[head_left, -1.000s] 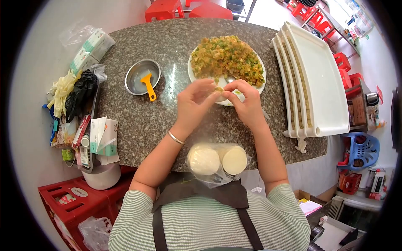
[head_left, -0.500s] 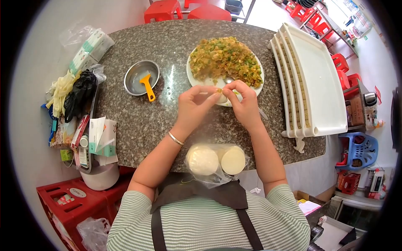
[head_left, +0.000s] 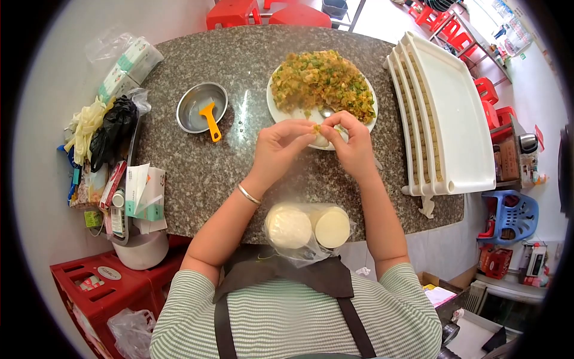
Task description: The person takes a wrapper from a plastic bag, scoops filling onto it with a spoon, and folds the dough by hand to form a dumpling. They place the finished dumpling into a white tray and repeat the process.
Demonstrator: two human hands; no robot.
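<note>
Between my two hands is a small pale dumpling (head_left: 321, 141) with a bit of filling showing at its top. My left hand (head_left: 281, 143) pinches its left side, and my right hand (head_left: 351, 142) pinches the wrapper edge from the right. Both hands are over the near rim of a white plate (head_left: 276, 113), which carries a heap of chopped green and orange filling (head_left: 323, 84). A spoon (head_left: 326, 112) rests in the filling, its handle partly behind my right hand. Closer to my body, two stacks of round dumpling wrappers (head_left: 289, 227) lie in a clear plastic bag.
A metal bowl (head_left: 192, 116) with a yellow-handled scraper (head_left: 210, 121) stands left of the plate. Stacked white trays (head_left: 454, 113) rise at the table's right side. Tissue packs (head_left: 128, 69), bags and boxes crowd the left edge. Red stools (head_left: 233, 13) are beyond the table.
My fingers have shifted slightly on the dumpling, and a little more of its filling shows at the pinch. The view has moved a touch; the other things stay in place.
</note>
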